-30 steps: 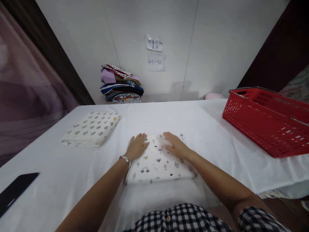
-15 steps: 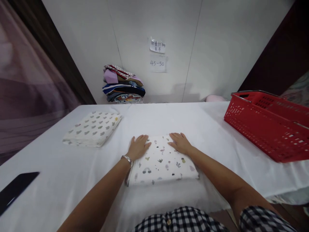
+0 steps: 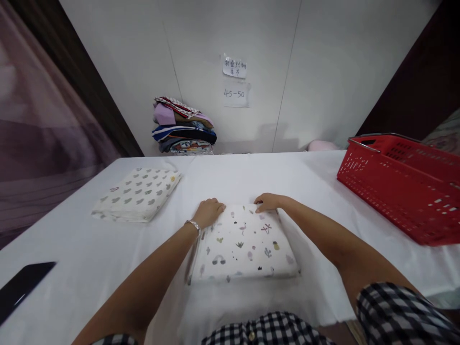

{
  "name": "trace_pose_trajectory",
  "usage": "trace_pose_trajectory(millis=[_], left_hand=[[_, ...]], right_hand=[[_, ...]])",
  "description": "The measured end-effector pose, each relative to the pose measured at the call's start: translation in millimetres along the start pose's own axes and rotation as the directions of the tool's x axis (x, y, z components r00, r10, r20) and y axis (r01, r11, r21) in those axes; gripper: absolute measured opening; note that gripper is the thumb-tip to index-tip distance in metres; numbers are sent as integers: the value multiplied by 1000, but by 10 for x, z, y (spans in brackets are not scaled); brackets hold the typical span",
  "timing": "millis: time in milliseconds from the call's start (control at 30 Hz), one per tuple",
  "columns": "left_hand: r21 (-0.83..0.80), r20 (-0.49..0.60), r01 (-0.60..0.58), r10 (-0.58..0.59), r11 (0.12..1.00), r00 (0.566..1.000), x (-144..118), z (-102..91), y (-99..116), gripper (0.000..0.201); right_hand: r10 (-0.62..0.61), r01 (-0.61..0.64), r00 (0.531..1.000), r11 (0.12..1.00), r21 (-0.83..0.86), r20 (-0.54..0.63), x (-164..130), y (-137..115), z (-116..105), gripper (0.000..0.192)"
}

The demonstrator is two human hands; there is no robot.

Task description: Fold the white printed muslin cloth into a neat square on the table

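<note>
A folded white cloth (image 3: 244, 244) printed with cacti, a flamingo, a rainbow and a pineapple lies flat on the table before me. My left hand (image 3: 210, 212) has its fingers curled over the far left corner, with the thumb on top. At the far right corner, my right hand (image 3: 269, 201) pinches the edge between thumb and bent fingers. The fingertips under the far edge are partly hidden. Left of my hands lies a second folded white cloth (image 3: 138, 194) with grey leaf-like prints, touched by neither hand.
A red plastic basket (image 3: 398, 187) stands on the right side of the white-covered table (image 3: 118, 268). A black flat object (image 3: 25, 287) lies at the left edge. Behind the table is a stack of folded fabrics (image 3: 185, 127) against the wall, below paper signs (image 3: 235, 94).
My hands were spread flat on the cloth's far corners; now their fingers have curled around its far edge. The right wrist has lifted and turned inward.
</note>
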State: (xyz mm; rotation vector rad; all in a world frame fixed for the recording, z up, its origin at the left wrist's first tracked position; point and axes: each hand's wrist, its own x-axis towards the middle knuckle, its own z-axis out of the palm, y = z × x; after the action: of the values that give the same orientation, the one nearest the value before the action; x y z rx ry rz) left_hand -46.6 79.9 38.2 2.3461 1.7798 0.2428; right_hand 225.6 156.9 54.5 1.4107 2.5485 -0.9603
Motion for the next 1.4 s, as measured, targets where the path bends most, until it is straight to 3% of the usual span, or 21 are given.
trace_pose_trajectory(millis=[233, 533, 633, 800, 1000, 1100, 1200, 1300, 1367, 1400], left_hand=[[-26, -12, -13, 12, 1000, 1000, -5, 25, -42, 41], [-92, 56, -44, 50, 995, 997, 67, -56, -33, 47], [-171, 148, -48, 74, 984, 986, 167, -93, -33, 58], [-349, 314, 53, 63, 935, 947, 262, -261, 27, 70], [-407, 378, 25, 144, 913, 915, 202, -653, 153, 32], [-303, 247, -52, 131, 952, 960, 142, -1010, 198, 29], [-185, 0, -70, 71, 980, 997, 46, -1469, 289, 34], [35, -280, -65, 72, 997, 957, -102, -1802, 440, 31], [169, -401, -55, 120, 984, 908, -222, -1801, 534, 29], [227, -436, -61, 158, 972, 886, -285, -1711, 568, 29]], right_hand=[[195, -217, 968, 967, 135, 156, 161, -125, -166, 54], [213, -247, 958, 953, 176, 193, 68, -243, -273, 51], [161, -174, 979, 978, 111, 123, -44, -385, -340, 56], [-72, 78, 996, 993, -90, 61, -468, -765, -407, 48], [-173, 170, 985, 976, -134, -13, -917, -1046, -527, 47], [-197, 175, 976, 962, -208, -90, -1005, -1060, -722, 57], [-240, 139, 928, 933, -331, -285, -1087, -1086, -992, 63], [-360, 90, 793, 867, -490, -491, -1169, -1120, -1162, 59], [-453, 45, 694, 803, -594, -560, -1181, -1085, -1101, 57], [-488, 22, 660, 772, -635, -571, -1165, -1034, -1000, 55]])
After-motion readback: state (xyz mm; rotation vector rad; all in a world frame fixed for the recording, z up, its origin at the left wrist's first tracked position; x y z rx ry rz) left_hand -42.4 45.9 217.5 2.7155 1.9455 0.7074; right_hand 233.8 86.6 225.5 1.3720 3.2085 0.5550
